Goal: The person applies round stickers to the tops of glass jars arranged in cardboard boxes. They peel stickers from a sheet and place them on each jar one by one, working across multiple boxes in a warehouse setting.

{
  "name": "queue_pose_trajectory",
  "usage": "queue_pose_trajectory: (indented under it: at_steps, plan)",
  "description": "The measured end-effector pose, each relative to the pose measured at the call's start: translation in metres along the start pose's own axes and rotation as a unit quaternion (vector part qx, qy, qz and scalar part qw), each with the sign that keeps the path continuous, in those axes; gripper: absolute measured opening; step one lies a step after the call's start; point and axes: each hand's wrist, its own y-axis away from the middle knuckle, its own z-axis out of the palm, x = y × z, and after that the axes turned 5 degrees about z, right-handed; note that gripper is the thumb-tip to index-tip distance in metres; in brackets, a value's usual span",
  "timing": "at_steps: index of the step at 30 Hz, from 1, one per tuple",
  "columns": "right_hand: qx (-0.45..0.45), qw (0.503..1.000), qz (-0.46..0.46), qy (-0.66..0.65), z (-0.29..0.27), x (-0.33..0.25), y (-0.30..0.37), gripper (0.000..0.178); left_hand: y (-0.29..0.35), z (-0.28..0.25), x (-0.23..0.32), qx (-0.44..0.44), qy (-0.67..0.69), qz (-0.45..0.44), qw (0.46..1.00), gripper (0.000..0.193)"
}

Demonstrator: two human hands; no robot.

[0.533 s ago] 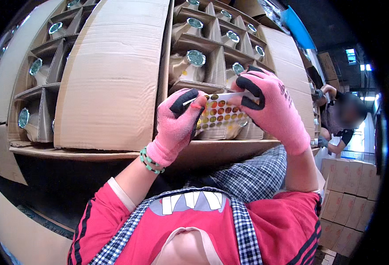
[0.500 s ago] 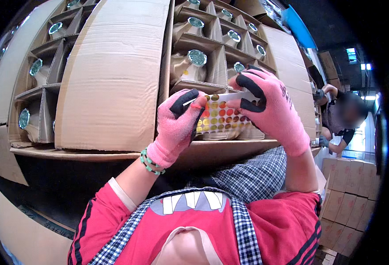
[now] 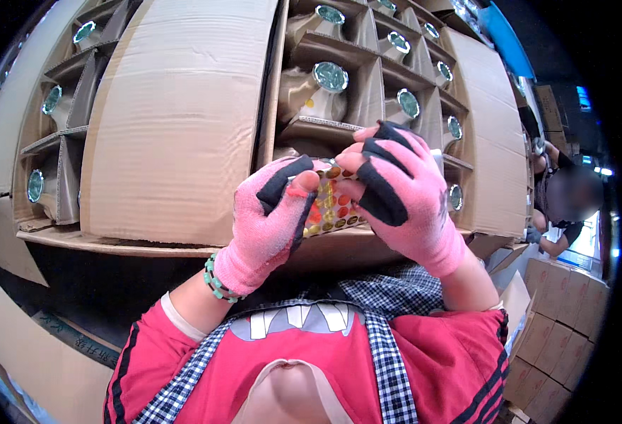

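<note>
My left hand (image 3: 272,212), in a pink glove with black-tipped fingers, is closed on a sheet of round stickers (image 3: 336,205) in gold, orange and red. The thumb presses the sheet's left side. My right hand (image 3: 406,201), gloved alike, is curled at the sheet's upper right, its thumb and fingertips closed on it; whether a loose sticker is between them cannot be made out. Both hands are over the front edge of an open cardboard box (image 3: 332,124). Inside, bottles with green caps stand between dividers; the nearest bottle (image 3: 331,78) carries a small yellow dot.
To the left, another open box (image 3: 60,152) holds capped bottles, with a wide cardboard flap (image 3: 177,127) between the two boxes. A right-hand flap (image 3: 495,134) is folded out. Stacked cartons (image 3: 558,318) stand at the right, where another person (image 3: 569,194) is at work.
My right hand has moved left and slightly down, its fingers curling over the sheet. My left hand has shifted slightly left. The boxes appear shifted as the view moved.
</note>
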Motion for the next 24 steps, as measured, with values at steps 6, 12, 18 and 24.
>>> queue_pose_trajectory:
  at_steps: [6, 12, 18, 24]
  plan:
    - [0.046, 0.998, 0.028, -0.023, 0.009, 0.009, 0.015, 0.024, -0.002, 0.004, 0.000, -0.058, -0.082, -0.005, 0.995, 0.018]
    - [0.038, 0.994, 0.067, -0.072, 0.006, 0.010, 0.019, 0.019, -0.003, 0.004, -0.001, -0.068, -0.093, 0.004, 0.993, 0.018]
    - [0.027, 0.999, 0.030, -0.030, 0.001, 0.005, 0.021, 0.016, -0.004, 0.005, -0.001, -0.065, -0.087, 0.025, 0.994, 0.018]
    - [0.208, 0.939, 0.150, -0.229, -0.023, 0.063, -0.006, 0.008, -0.003, 0.001, -0.007, -0.023, -0.043, 0.017, 0.999, 0.018]
